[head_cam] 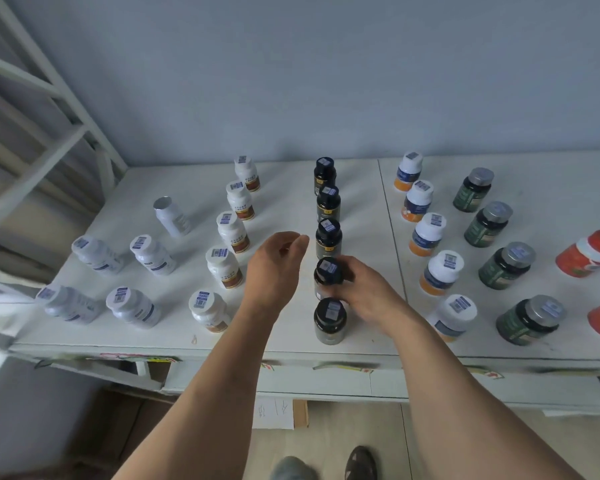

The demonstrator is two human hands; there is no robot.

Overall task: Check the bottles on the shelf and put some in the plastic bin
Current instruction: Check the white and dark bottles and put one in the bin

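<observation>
My right hand (364, 292) grips the fourth dark bottle with black cap (328, 277) in the middle row on the white shelf (291, 341). My left hand (278, 261) hovers just beside it, fingers loosely curled, holding nothing. White bottles with brown labels (222, 265) stand left, white-and-orange bottles (442, 271) right, another dark bottle (329, 320) in front.

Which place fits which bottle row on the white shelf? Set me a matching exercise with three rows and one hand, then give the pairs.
Things:
1. black-capped dark bottles
2. grey-capped green bottles
3. white-capped bottles with orange bases
4. left hand

Places:
A. between the dark and green rows
B. the row the right hand grips a bottle in
C. above the shelf, holding nothing
D. just left of the red bottles

Pairs: 1-B, 2-D, 3-A, 4-C
</observation>
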